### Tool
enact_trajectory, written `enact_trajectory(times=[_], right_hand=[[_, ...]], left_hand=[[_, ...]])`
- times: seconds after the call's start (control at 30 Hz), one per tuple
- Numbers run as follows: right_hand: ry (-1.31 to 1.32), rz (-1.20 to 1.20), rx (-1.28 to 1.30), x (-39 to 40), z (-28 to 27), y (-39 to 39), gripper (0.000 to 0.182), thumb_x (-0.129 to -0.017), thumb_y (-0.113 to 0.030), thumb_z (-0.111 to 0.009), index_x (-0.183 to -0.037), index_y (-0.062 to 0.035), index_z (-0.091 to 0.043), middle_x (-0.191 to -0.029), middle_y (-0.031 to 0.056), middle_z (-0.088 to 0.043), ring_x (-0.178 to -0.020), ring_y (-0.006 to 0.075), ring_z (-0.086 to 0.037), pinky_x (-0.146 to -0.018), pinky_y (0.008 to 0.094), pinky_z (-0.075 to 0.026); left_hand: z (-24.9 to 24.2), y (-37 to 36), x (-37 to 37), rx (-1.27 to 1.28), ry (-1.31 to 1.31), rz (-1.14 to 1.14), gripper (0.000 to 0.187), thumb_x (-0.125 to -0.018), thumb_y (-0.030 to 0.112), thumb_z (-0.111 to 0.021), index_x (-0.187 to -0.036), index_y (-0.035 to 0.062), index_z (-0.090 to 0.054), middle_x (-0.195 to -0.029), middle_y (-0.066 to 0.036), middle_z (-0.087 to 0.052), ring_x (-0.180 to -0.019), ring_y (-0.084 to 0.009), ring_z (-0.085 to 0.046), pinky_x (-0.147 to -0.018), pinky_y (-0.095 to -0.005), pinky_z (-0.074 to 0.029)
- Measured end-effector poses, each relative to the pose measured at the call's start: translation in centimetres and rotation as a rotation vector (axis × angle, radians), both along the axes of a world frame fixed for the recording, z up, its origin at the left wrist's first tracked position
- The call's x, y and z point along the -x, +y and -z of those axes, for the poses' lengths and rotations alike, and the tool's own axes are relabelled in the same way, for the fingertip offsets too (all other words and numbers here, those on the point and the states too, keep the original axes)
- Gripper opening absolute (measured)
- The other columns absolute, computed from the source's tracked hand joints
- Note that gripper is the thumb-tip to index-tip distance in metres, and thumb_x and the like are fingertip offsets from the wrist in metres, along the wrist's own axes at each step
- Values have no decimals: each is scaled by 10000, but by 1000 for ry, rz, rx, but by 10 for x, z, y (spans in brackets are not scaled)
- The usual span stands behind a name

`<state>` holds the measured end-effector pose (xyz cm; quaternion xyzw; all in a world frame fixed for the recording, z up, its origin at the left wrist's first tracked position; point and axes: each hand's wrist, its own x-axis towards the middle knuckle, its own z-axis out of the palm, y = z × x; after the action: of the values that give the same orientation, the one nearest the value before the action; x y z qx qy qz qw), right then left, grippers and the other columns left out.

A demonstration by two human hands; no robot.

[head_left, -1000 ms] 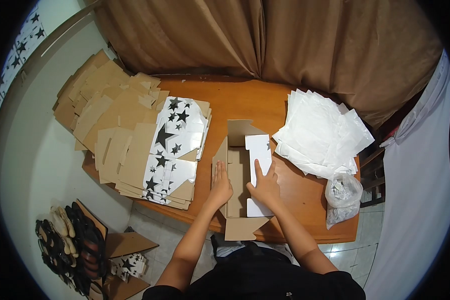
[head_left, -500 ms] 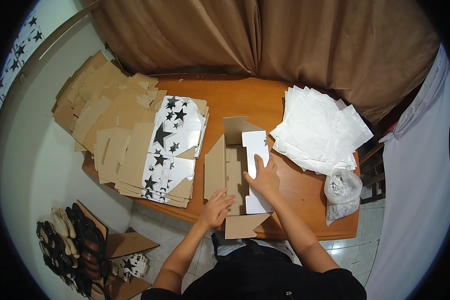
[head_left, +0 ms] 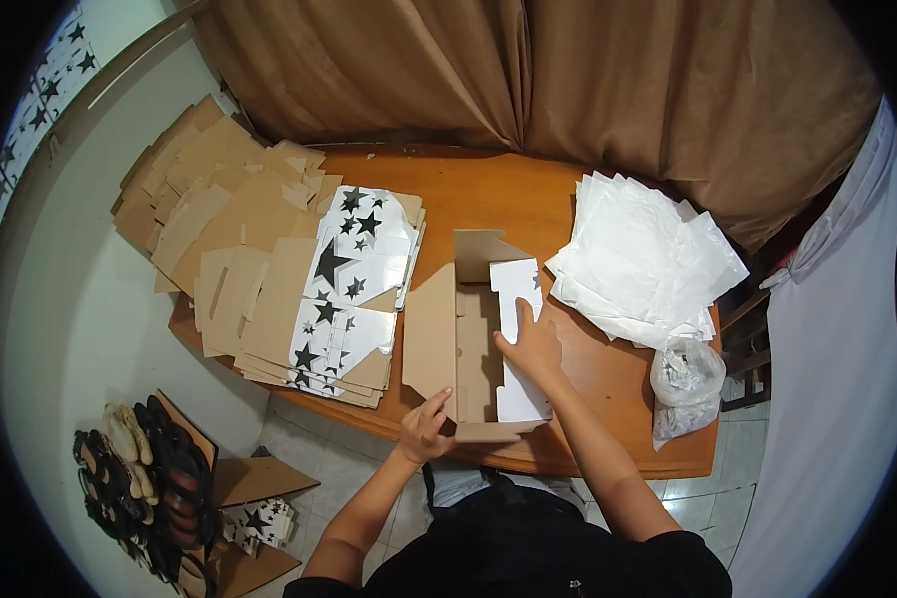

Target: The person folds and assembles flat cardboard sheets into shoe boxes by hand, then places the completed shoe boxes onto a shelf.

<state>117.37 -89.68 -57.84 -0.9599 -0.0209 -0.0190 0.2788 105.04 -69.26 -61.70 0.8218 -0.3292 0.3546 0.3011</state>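
An open cardboard box with raised flaps sits near the front edge of the wooden table. At its front left corner is my left hand, fingers bent against the cardboard; the near flap stands upright beside it. My right hand lies over the white right-hand flap, thumb and fingers spread apart on it. Left of the box rests a stack of flat cardboard sheets printed with black stars.
Plain cardboard pieces are piled at the left of the table. White sheets lie at the right, with a clear plastic bag below them. Footwear fills a rack at lower left. Brown curtain hangs behind.
The near flap has gone from lying outward to standing up. My left hand has moved from the box's left inner side to its front left corner. The left flap has spread outward.
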Motion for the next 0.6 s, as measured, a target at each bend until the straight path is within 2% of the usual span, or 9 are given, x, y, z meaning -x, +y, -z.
enact_trajectory(times=[0.03,0.07,0.17,0.2,0.3,0.4,0.5,0.6], right_hand=[[2,0,12,0,1,0,719,-704,-397,-658,-1313,-129,-383,-1259,255,-383,-1022,420,-514,-742,478,-512],[10,1,0,0,0,0,721,-702,-392,-658,-1313,-128,-382,-1253,255,-386,-1017,420,-517,-741,479,-512],[9,-1,-40,0,-3,1,728,-692,-375,-660,-1315,-126,-378,-1235,253,-395,-1006,421,-524,-738,481,-510],[-8,-2,-57,0,-1,0,731,-689,-369,-661,-1316,-126,-376,-1228,252,-398,-1005,422,-524,-738,482,-509],[-1,-4,-77,0,-2,-1,742,-677,-352,-668,-1319,-125,-372,-1221,253,-400,-998,426,-527,-741,484,-507],[25,-9,-77,0,-6,0,750,-668,-341,-677,-1319,-125,-372,-1221,254,-401,-989,429,-531,-743,484,-507],[9,-4,-64,0,-1,-1,758,-659,-330,-688,-1318,-127,-373,-1225,253,-398,-981,429,-536,-736,483,-509],[-18,-9,-54,0,2,-2,765,-650,-322,-701,-1315,-128,-375,-1224,246,-399,-982,427,-536,-731,483,-510]], left_hand=[[-2,-5,-2,-28,-32,-54,705,-829,346,-636,-1370,153,-227,-1250,-211,-504,-1002,-332,-617,-665,-308,-550],[9,-12,-2,37,12,-38,684,-781,214,-677,-1363,188,-318,-1277,-205,-479,-1093,-328,-563,-790,-384,-529],[-16,-27,-4,-255,122,-269,619,-770,188,-660,-1340,209,-419,-1298,-211,-465,-1215,-325,-459,-951,-483,-422],[-18,-32,-2,-362,136,-373,539,-791,205,-623,-1313,211,-487,-1344,-171,-439,-1282,-302,-372,-1039,-540,-283],[-30,-31,-16,-684,285,-199,559,-800,349,-611,-1326,218,-472,-1371,-117,-433,-1242,-296,-419,-1036,-547,-264],[-44,-38,-19,-472,437,-108,642,-763,480,-618,-1326,209,-470,-1348,-75,-461,-1216,-273,-442,-1025,-541,-281],[-47,-41,-22,-577,434,-133,723,-708,553,-644,-1316,199,-477,-1278,-90,-506,-1176,-272,-466,-1030,-545,-272],[-41,-40,-24,-658,499,-138,747,-690,563,-654,-1319,204,-469,-1242,-96,-513,-1140,-271,-482,-1042,-546,-253]])
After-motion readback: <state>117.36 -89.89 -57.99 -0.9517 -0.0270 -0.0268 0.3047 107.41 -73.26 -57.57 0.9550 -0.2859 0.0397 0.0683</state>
